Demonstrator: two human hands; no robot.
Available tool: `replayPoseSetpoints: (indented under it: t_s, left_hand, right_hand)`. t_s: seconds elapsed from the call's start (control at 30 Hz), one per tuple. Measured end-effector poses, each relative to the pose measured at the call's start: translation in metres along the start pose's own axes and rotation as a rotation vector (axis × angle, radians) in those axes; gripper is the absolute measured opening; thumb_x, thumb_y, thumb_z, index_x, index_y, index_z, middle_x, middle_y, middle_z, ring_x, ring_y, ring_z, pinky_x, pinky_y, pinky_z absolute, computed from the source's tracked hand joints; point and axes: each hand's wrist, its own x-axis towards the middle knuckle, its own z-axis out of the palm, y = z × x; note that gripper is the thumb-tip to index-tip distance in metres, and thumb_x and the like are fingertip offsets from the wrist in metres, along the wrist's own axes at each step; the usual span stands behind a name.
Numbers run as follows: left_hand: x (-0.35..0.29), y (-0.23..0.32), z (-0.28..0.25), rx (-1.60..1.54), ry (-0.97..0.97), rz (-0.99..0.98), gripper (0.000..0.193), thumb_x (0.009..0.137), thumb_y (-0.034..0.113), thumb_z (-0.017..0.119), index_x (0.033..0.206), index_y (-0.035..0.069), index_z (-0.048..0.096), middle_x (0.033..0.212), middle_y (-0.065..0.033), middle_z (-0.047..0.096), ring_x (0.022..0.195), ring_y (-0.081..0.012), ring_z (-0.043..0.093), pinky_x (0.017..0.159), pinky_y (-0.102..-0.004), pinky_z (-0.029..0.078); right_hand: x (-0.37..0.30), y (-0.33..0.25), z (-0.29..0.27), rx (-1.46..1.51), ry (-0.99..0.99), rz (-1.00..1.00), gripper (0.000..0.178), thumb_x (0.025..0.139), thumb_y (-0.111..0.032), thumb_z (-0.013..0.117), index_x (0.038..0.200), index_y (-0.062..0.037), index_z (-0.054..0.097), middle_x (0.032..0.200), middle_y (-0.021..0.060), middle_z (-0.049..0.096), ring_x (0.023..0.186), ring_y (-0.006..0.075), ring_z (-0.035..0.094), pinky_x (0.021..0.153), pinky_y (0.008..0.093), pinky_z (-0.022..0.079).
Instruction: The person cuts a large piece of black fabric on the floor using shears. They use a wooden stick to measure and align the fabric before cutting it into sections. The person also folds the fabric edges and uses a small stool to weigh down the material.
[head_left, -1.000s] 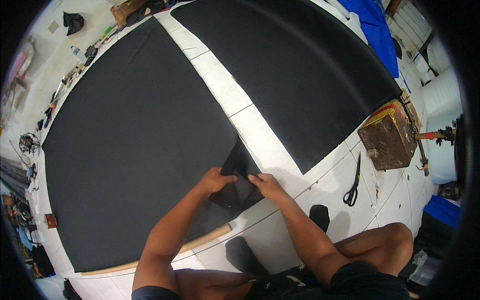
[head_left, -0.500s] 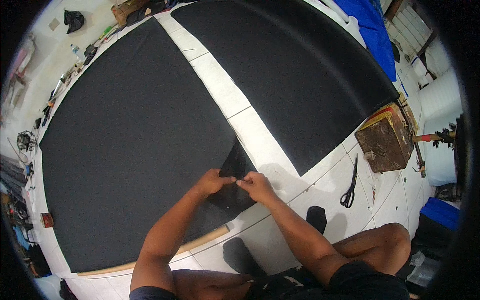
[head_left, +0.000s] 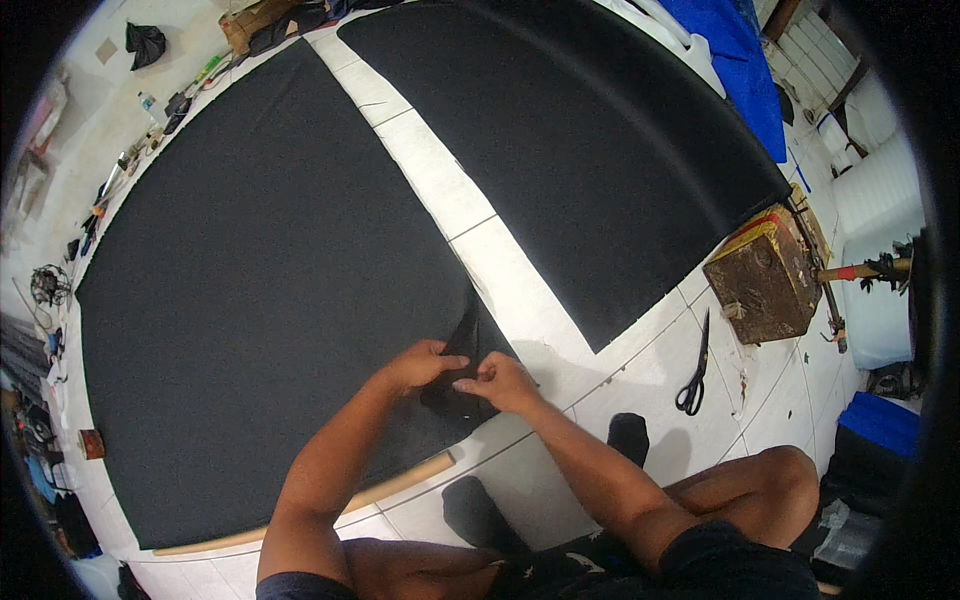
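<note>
A large black sheet (head_left: pixel 260 280), apparently fabric, lies spread over the floor on the left. Near its right front corner, a folded-up part (head_left: pixel 462 345) shows a glossier dark face. My left hand (head_left: pixel 418 368) is closed on that fold, its thumb pointing right. Just beside it, my right hand (head_left: pixel 508 384) has thumb and fingertips pinched together over the glossy part; whatever lies between them is too small to make out. Black-handled scissors (head_left: pixel 692 385) rest on the tiles to my right.
Another black sheet (head_left: pixel 560 160) lies across a strip of white tiles (head_left: pixel 475 215). A wooden stick (head_left: pixel 405 480) runs along the near edge. At right stands a worn brown block (head_left: pixel 765 285); a blue tarp (head_left: pixel 735 80) is behind. My foot (head_left: pixel 628 440) is nearby.
My right hand has shifted slightly left and down, its fingertips now below my left thumb. The raised fold has changed shape and looks narrower. My left hand has barely moved.
</note>
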Motion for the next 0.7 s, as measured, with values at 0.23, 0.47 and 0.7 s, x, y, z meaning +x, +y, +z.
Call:
replayPoseSetpoints:
  t_s: [0.23, 0.47, 0.7]
  left_hand:
    - [-0.018, 0.017, 0.003, -0.016, 0.027, -0.004, 0.029, 0.089, 0.03, 0.075, 0.085, 0.003, 0.067, 0.073, -0.0014, 0.061, 0.063, -0.0115, 0.053, 0.056, -0.0326, 0.043]
    - [-0.001, -0.006, -0.001, 0.04, 0.061, -0.012, 0.025, 0.09, 0.027, 0.073, 0.089, 0.002, 0.069, 0.079, -0.0035, 0.067, 0.068, -0.0136, 0.06, 0.061, -0.0312, 0.049]
    - [-0.013, 0.007, 0.003, -0.075, 0.035, -0.019, 0.028, 0.091, 0.026, 0.07, 0.098, -0.001, 0.069, 0.09, -0.0102, 0.071, 0.078, -0.0196, 0.067, 0.074, -0.0339, 0.052]
  right_hand:
    - [0.007, 0.032, 0.013, 0.027, 0.085, -0.125, 0.038, 0.083, -0.036, 0.081, 0.08, -0.0035, 0.063, 0.064, 0.0019, 0.059, 0.054, 0.0112, 0.053, 0.05, 0.0291, 0.041]
    - [0.008, 0.039, -0.006, 0.299, -0.003, -0.011, 0.037, 0.089, -0.037, 0.075, 0.092, -0.002, 0.064, 0.079, 0.0083, 0.065, 0.071, 0.0144, 0.064, 0.058, 0.0292, 0.053]
    - [0.007, 0.021, -0.029, 0.112, 0.148, 0.178, 0.05, 0.091, -0.044, 0.068, 0.1, 0.0049, 0.062, 0.09, 0.0174, 0.069, 0.082, 0.0277, 0.071, 0.066, 0.0362, 0.057]
